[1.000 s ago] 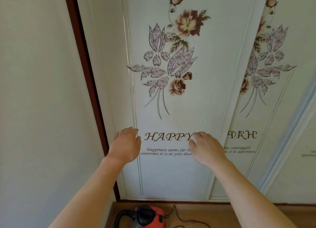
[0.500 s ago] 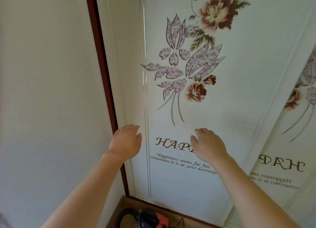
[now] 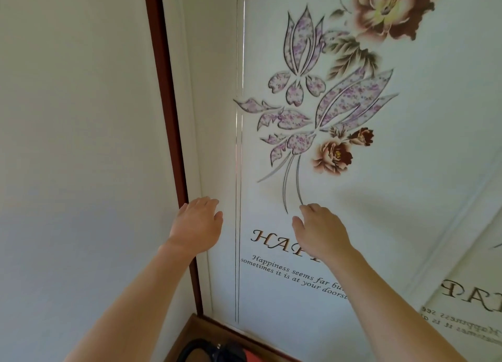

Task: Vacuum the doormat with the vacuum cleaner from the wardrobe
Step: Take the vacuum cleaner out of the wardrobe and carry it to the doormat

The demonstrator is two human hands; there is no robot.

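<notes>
Left hand (image 3: 197, 227), right hand (image 3: 323, 232) outstretched, flat

The vacuum (image 3: 225, 352) is cut off by the bottom edge; the right hand (image 3: 323, 234) hides the end of the lettering (image 3: 273, 241).

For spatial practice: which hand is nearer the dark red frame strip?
Left. The left hand sits beside the frame strip; the right hand is farther right, over the lettering.

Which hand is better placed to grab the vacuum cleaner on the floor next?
Probably the left hand: the vacuum cleaner lies low in view, its black handle just beside the left forearm. The right hand rests further right on the wardrobe door, over its lettering, farther from it.
</notes>
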